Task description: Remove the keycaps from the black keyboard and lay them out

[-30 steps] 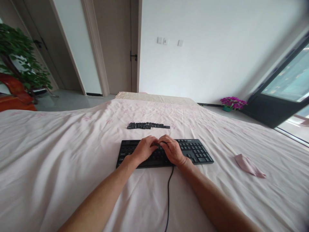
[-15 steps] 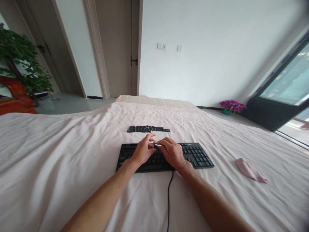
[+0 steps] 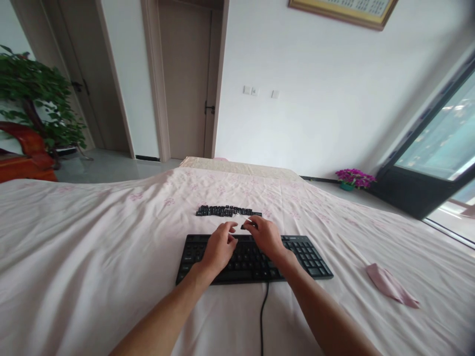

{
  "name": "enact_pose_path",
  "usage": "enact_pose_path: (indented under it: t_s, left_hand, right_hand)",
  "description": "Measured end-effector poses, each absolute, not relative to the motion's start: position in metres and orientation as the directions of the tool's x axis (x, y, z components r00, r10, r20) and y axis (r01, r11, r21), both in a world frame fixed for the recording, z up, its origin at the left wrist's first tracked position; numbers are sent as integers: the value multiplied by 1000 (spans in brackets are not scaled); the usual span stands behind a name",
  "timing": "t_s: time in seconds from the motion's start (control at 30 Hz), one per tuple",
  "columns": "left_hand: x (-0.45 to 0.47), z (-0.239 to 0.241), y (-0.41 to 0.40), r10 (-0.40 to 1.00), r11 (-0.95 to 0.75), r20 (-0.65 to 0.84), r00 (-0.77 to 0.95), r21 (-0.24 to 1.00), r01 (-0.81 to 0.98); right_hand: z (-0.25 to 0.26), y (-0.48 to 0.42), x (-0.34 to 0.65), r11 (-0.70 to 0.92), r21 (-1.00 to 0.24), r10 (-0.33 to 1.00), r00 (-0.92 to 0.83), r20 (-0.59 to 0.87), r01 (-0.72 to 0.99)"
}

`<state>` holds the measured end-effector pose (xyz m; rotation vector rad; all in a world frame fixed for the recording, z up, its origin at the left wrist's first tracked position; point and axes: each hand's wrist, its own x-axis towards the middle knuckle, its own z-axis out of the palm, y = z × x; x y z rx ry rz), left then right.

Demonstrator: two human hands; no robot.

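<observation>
A black keyboard (image 3: 237, 275) lies on the bedspread, several of its keys hidden beneath my hands. My left hand (image 3: 219, 247) hovers over its left-middle part, thumb and fingers apart and holding nothing. Just past the keyboard's back edge, my right hand (image 3: 265, 235) pinches a thin silvery metal tool (image 3: 243, 216) pointing away to the left. A small black keycap (image 3: 243, 227) shows by the right fingertips; whether they grip it is unclear. Beyond, loose black keycaps (image 3: 215, 211) lie in uneven rows.
A black cable (image 3: 263, 316) runs from the keyboard toward me. To the right lies a folded pink cloth (image 3: 391, 286) on the wrinkled, flowered bedspread (image 3: 111, 237). Purple flowers (image 3: 355, 178) stand on the floor near the glass door, and a leafy plant (image 3: 40, 94) is at left.
My right hand has moved away from my left, toward the loose keycaps, carrying the metal tool. The left hand no longer touches the tool. The view has tilted up.
</observation>
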<state>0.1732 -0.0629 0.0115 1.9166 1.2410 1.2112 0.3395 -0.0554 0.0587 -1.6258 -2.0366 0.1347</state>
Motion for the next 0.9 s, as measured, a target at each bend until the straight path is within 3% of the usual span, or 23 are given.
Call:
enact_pose_path:
  t_s: [0.2, 0.9]
  left_hand:
    - [172, 13, -65, 876, -483, 399, 272, 721, 497]
    - [170, 14, -65, 860, -510, 395, 322, 677, 531]
  right_hand:
    - [52, 1, 337, 83, -346, 980, -13, 201, 935]
    - [26, 44, 323, 64, -259, 990, -28, 140, 964]
